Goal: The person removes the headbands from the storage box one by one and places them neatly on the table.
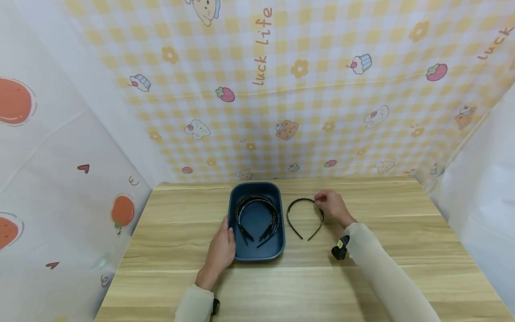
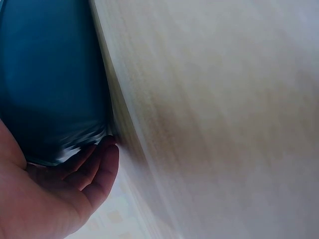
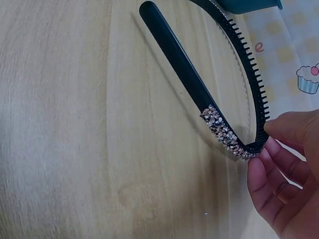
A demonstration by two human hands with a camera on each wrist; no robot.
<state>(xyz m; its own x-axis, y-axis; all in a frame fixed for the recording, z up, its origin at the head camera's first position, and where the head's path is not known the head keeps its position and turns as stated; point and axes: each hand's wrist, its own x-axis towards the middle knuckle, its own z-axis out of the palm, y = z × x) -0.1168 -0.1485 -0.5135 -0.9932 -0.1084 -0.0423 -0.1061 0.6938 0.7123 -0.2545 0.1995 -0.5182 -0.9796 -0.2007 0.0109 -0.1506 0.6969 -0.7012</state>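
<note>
A dark blue rectangular bin [image 1: 277, 250] rests on the table with several black headbands [image 1: 241, 210] nested in it. My left hand [image 1: 221, 248] holds the bin by its left side, fingers curled against the outer wall; in the left wrist view the hand [image 2: 60, 189] is at the bin's lower end [image 2: 55, 74]. To the right of the bin, my right hand [image 1: 331, 205] pinches a black toothed headband [image 1: 299, 202] near its upper right curve. Close up, the right hand [image 3: 289, 179] grips this headband [image 3: 174, 57] where glittery stones cover its outer face.
The wooden table [image 1: 181, 214] extends to both sides of the bin. A yellow checked cloth [image 1: 241, 134] hangs behind the back edge, and white printed sheeting [image 1: 80, 134] stands at the left. A black wrist camera [image 1: 339, 250] sits on the right wrist.
</note>
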